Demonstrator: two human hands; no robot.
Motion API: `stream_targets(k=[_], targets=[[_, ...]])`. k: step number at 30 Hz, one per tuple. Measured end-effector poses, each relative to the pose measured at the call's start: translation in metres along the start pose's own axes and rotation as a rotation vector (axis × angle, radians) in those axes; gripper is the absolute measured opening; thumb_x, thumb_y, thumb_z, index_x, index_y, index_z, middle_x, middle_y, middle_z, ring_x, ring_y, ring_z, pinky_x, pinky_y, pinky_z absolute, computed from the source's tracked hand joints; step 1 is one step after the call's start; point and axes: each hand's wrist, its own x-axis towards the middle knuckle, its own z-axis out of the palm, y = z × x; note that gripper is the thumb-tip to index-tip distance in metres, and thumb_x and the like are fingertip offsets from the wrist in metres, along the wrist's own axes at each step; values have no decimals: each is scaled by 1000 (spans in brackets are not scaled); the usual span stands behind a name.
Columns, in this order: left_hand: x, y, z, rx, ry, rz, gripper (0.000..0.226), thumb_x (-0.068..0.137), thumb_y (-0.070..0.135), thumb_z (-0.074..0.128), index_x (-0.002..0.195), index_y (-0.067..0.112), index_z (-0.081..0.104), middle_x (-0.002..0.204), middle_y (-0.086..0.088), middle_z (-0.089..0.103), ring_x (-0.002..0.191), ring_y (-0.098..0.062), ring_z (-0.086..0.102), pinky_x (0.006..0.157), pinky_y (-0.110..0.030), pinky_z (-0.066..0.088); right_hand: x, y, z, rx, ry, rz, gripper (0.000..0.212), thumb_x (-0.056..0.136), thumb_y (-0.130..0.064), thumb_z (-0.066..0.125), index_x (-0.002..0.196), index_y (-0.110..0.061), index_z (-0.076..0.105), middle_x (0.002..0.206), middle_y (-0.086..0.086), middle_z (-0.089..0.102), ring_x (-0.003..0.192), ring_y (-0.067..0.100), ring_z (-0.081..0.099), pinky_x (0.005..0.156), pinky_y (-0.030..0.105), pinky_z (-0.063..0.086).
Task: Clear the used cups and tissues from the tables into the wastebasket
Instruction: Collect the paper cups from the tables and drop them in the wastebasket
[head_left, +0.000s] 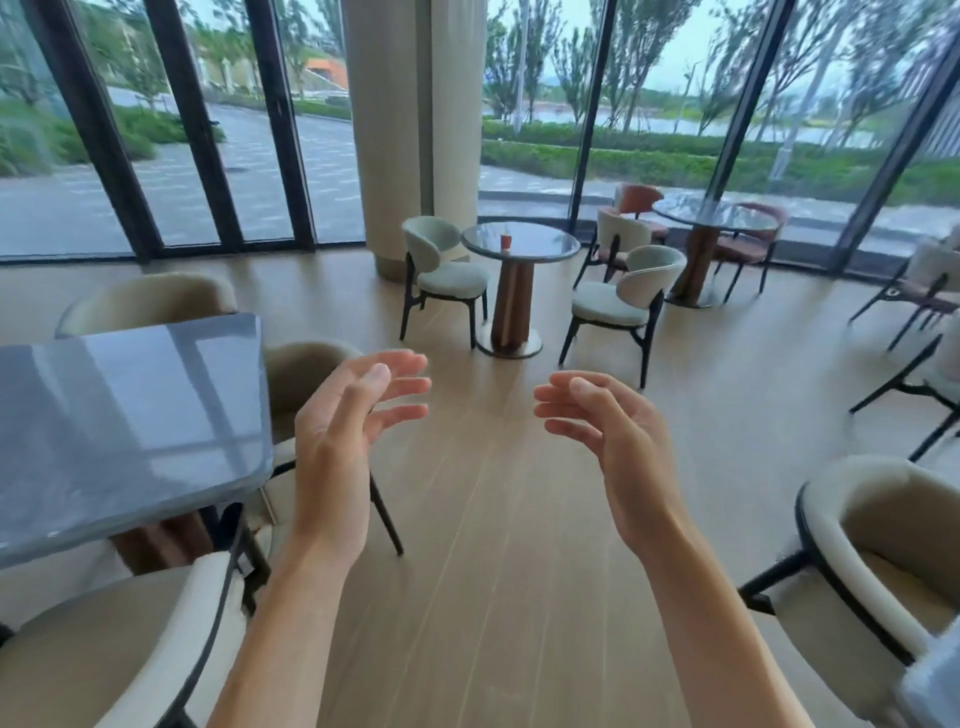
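A small red cup (505, 241) stands upright on a round grey table (540, 244) across the room, straight ahead. My left hand (348, 436) and my right hand (608, 431) are raised in front of me over the wooden floor, palms facing each other, fingers relaxed and slightly bent, holding nothing. Both hands are far from the cup. No tissue and no wastebasket are in view.
A square grey table (130, 426) is close at my left with beige chairs (130, 639) around it. Pale green chairs (452, 275) flank the round table. Another round table (711, 215) stands at the back right. A beige chair (872, 561) is near right. A column (410, 130) rises by the windows.
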Motion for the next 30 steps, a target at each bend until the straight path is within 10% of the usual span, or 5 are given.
stream_targets(k=[30], targets=[[630, -358, 110, -81, 82, -146, 29, 85, 28, 55, 97, 7, 72, 104, -15, 76, 98, -34, 72, 83, -45, 55, 694, 212, 62, -12, 108, 72, 22, 101, -7, 52, 101, -6, 74, 96, 14, 79, 94, 32, 74, 89, 41, 56]])
